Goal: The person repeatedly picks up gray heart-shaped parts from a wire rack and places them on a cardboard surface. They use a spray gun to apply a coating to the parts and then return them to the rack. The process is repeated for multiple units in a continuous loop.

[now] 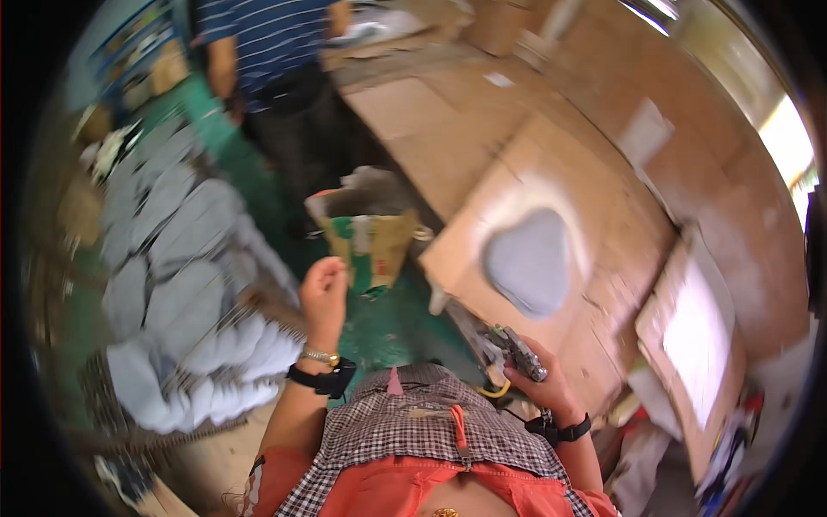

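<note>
Spray gun point(519, 351) in right hand point(541, 385) — long axis up-left toward bench

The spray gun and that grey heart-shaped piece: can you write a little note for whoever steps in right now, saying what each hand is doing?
Left hand: raised, loosely curled, holding nothing that shows.
Right hand: closed on the spray gun, low beside the cardboard-covered table.
Grey heart-shaped piece: lies flat on the cardboard, pale spray haze around it.
Done: it looks coated grey.
Left: it is still on the table. Similar grey pieces lie piled on the left. Another person stands beyond.
</note>
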The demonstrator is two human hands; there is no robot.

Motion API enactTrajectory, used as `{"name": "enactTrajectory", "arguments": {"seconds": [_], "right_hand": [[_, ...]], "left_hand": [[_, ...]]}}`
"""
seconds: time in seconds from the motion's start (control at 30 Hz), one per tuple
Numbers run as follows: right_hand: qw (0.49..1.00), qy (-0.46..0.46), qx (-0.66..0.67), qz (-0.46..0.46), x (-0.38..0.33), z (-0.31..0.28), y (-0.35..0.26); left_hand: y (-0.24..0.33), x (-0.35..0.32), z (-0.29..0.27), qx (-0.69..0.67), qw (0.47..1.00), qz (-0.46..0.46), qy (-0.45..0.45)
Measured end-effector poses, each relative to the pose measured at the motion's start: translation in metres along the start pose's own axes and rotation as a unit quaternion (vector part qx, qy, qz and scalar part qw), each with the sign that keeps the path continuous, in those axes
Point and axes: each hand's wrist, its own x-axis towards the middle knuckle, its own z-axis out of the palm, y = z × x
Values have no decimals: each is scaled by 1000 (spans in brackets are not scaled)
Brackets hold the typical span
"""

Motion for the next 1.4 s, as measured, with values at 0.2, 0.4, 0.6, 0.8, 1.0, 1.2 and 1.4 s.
{"name": "enactTrajectory", "arguments": {"seconds": [0.2,0.4,0.6,0.8,1.0,1.2,1.4], "right_hand": [[975,199,58,83,-75,-49,45],[917,340,134,162,-126,-63,81],[914,330,136,191,-110,-84,93],[946,266,125,136,-70,-98,93],[960,227,123,109,-48,-99,90],[976,159,109,98,-18,-87,96],[982,80,136,107,6,-64,69]], "left_hand": [[-105,-30,224,215,932,74,-282],[-137,-40,331,372,876,-50,-303],[-137,-31,354,415,831,87,-359],[-52,-11,395,-129,857,-353,-351],[57,10,387,-423,743,-375,-359],[114,33,288,-515,701,-394,-296],[101,65,155,-506,811,-252,-150]]}}
